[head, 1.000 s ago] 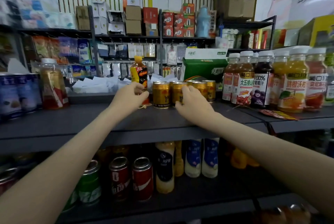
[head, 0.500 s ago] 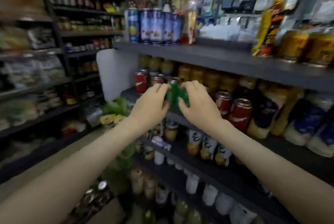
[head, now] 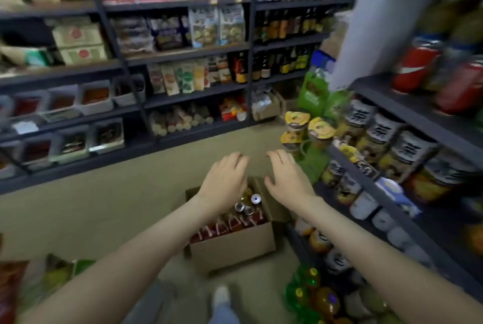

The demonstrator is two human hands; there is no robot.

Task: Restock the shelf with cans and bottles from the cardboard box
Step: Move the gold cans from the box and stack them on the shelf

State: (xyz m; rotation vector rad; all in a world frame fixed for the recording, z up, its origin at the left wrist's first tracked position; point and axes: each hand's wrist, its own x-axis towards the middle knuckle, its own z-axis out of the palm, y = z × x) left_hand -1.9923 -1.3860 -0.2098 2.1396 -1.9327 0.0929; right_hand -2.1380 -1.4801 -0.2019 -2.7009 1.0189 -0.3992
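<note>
Left hand (head: 225, 180), right hand (head: 287, 181) lowered empty toward box (head: 232, 248), bottles (head: 255, 198) upright

Along the far side of the beige floor (head: 104, 206) stand dark metal shelves (head: 183, 52), which carry snack packets (head: 217, 24), dark bottles (head: 282, 22) and white bins (head: 95, 97) under a dim light.

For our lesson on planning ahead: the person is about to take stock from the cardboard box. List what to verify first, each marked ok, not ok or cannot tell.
1. Left hand empty: ok, open.
2. Right hand empty: ok, open.
3. Cardboard box open on top: ok.
4. Bottles in the box to pick: ok.
5. Free room on the shelf: cannot tell, blurred.
</note>
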